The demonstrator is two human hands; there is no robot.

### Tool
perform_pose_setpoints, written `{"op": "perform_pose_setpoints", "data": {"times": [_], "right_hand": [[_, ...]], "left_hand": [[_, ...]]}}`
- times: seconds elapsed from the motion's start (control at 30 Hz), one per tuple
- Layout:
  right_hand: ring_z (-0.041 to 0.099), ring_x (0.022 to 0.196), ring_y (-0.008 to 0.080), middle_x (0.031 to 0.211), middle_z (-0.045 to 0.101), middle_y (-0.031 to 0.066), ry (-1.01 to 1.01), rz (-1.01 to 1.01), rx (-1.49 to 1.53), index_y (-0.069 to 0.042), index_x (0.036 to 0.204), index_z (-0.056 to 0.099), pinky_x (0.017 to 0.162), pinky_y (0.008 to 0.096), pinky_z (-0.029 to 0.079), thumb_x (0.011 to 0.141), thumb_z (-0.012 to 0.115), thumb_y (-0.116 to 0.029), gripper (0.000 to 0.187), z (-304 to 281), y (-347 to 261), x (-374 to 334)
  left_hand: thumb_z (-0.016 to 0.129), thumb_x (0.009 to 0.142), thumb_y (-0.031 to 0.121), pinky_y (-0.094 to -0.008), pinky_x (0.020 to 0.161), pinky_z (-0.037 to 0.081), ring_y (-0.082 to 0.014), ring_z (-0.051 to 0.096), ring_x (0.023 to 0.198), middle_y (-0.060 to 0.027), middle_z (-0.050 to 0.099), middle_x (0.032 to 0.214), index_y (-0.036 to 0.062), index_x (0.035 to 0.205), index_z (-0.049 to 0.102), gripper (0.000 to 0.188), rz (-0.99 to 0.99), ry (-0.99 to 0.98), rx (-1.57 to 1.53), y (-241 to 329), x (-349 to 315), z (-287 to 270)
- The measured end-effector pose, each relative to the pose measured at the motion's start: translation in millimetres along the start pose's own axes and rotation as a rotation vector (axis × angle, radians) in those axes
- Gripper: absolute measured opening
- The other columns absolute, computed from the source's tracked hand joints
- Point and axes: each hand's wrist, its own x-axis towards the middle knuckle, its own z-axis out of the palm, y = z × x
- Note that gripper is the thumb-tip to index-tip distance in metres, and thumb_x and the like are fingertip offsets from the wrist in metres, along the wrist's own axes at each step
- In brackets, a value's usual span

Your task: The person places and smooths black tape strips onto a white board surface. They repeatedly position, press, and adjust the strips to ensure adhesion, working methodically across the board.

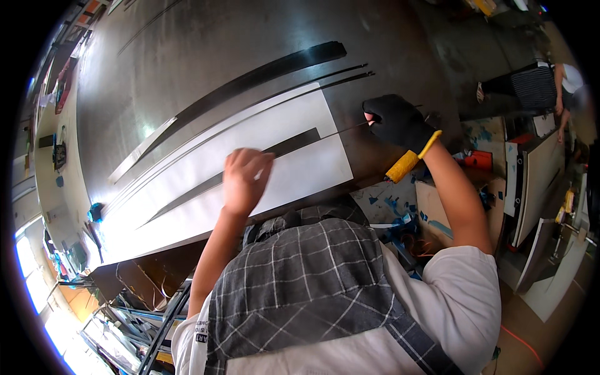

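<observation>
My right hand (397, 123), in a black glove with a yellow cuff, is closed around a thin dark rod or strip (345, 130). That thin piece runs leftward over a white sheet (334, 156) toward my left hand (245, 178). Bare and slightly blurred, my left hand is raised with its fingers curled in; what lies between them is hidden. A flat dark grey strip (299, 142) lies on the white sheet, passing beside and behind my left hand. Beyond the sheet, a wide black strip (281, 64) and thin black strips (340, 80) rest on the dark tabletop (219, 37).
A pale strip (144, 149) lies at the left of the tabletop. Below my right wrist is a yellow roll-shaped thing (402, 167). A cardboard box (436, 215) stands near the right elbow, a red thing (479, 160) beyond it. Another person (565, 87) is at the far right.
</observation>
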Motion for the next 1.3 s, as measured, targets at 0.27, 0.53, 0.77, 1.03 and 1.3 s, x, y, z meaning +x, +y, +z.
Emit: {"op": "perform_pose_setpoints", "data": {"times": [0.27, 0.53, 0.77, 1.03, 1.3], "right_hand": [[0.061, 0.074, 0.0287, 0.076, 0.063, 0.0084, 0.182, -0.145, 0.125, -0.008, 0.079, 0.06, 0.072, 0.0368, 0.049, 0.074, 0.074, -0.009, 0.015, -30.9, -30.2, -5.0], [0.061, 0.073, 0.0279, 0.074, 0.062, 0.0086, 0.165, -0.237, 0.06, -0.008, 0.074, 0.059, 0.07, 0.0373, 0.049, 0.074, 0.073, -0.01, 0.014, -32.2, -60.2, 24.5], [0.062, 0.071, 0.0287, 0.072, 0.063, 0.0114, 0.307, -0.325, 0.218, -0.004, 0.073, 0.062, 0.067, 0.0359, 0.048, 0.075, 0.073, -0.01, 0.013, -10.8, -55.7, 97.2], [0.064, 0.072, 0.0341, 0.077, 0.064, 0.0169, 0.21, -0.26, 0.196, -0.004, 0.08, 0.064, 0.065, 0.0381, 0.05, 0.081, 0.067, -0.017, 0.013, 4.1, -17.7, 219.4], [0.064, 0.083, 0.035, 0.082, 0.065, 0.0163, 0.251, -0.204, -0.016, -0.007, 0.079, 0.065, 0.073, 0.0416, 0.05, 0.079, 0.067, -0.022, 0.015, 15.7, 70.1, 272.5]], "left_hand": [[0.079, 0.071, 0.013, -0.036, 0.07, 0.042, -0.0216, 0.056, 0.076, 0.0005, 0.059, 0.074, 0.0125, 0.073, 0.067, 0.013, 0.065, -0.049, -0.023, 27.2, 52.4, -12.5], [0.085, 0.067, 0.028, -0.0396, 0.067, 0.041, -0.026, 0.052, 0.069, -0.003, 0.051, 0.065, 0.012, 0.061, 0.048, 0.041, 0.016, 0.006, 0.128, 27.4, 67.7, -18.9], [0.08, 0.074, 0.021, -0.0391, 0.082, 0.043, -0.0268, 0.056, 0.091, -0.0057, 0.06, 0.091, 0.0097, 0.089, 0.062, 0.026, -0.1, 0.319, 0.083, 39.0, 60.2, -48.1], [0.074, 0.08, 0.017, -0.0442, 0.092, 0.046, -0.0313, 0.056, 0.108, -0.0087, 0.061, 0.108, 0.0088, 0.098, 0.062, 0.023, -0.534, 0.301, 0.155, -27.9, -75.0, -7.6], [0.069, 0.08, 0.022, -0.0465, 0.106, 0.035, -0.0316, 0.047, 0.127, -0.011, 0.053, 0.132, 0.0114, 0.124, 0.057, 0.046, -0.711, 0.264, 0.443, -23.5, -152.1, 13.6]]}}
